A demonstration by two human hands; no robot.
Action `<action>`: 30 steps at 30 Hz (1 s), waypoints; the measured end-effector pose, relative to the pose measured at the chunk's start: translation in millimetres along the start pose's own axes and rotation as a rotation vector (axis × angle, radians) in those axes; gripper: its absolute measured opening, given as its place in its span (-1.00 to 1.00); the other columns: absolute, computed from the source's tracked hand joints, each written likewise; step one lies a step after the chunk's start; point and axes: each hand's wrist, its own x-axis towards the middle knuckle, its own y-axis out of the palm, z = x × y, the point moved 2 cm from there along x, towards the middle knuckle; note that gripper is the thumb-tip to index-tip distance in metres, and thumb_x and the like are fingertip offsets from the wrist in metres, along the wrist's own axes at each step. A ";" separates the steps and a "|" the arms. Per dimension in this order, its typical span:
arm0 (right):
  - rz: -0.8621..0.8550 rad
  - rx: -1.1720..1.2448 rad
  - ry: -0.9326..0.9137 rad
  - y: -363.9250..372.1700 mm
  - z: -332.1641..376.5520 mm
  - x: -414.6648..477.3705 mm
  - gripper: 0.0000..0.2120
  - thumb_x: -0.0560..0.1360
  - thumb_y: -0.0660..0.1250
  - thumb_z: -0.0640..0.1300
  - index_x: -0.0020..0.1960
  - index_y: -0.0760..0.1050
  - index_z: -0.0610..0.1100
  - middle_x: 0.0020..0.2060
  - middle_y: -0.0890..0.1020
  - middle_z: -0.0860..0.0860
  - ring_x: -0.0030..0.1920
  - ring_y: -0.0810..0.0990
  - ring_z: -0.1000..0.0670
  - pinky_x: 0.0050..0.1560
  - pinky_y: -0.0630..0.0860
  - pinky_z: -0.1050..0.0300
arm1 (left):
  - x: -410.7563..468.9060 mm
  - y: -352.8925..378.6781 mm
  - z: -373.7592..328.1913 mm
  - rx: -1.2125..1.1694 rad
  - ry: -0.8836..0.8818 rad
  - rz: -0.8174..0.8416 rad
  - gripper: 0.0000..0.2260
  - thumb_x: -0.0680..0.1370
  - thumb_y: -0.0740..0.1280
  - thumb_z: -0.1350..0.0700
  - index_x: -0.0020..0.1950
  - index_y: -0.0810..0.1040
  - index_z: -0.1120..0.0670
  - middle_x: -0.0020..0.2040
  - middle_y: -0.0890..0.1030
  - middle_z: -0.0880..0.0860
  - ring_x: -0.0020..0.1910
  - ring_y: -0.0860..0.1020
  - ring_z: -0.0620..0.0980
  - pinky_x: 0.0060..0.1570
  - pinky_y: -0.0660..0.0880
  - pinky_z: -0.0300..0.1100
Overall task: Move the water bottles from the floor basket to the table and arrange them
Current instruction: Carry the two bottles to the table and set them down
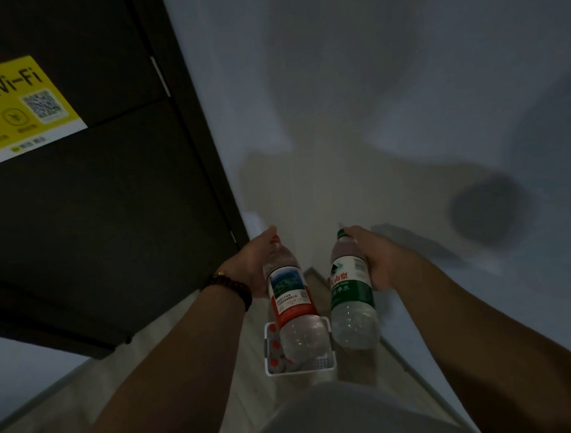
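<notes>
My left hand (252,266) grips the neck of a clear water bottle with a red and blue label (292,300). My right hand (381,258) grips the neck of a clear water bottle with a green label (351,291). Both bottles hang bottom end toward me, above the floor. Below them stands a white plastic basket (328,365) on the floor, and more red-capped bottles (275,344) lie in its left side. The table is not in view.
A dark door or cabinet (115,206) with a yellow Wi-Fi sticker (24,102) fills the left side. A pale wall (386,83) rises ahead and to the right. Light wooden floor (236,341) runs beneath the basket.
</notes>
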 end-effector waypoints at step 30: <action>0.093 -0.067 0.024 -16.9 -37.1 8.4 -0.53 0.45 0.57 0.00 0.23 0.58 -0.25 -0.07 0.70 -0.24 -0.24 0.70 -0.19 -0.24 0.67 -0.07 | 5.0 10.1 43.4 0.101 -0.022 0.022 -0.80 0.58 0.43 0.08 0.13 0.50 0.11 -0.15 0.62 0.23 -0.16 0.59 0.18 -0.15 0.65 0.06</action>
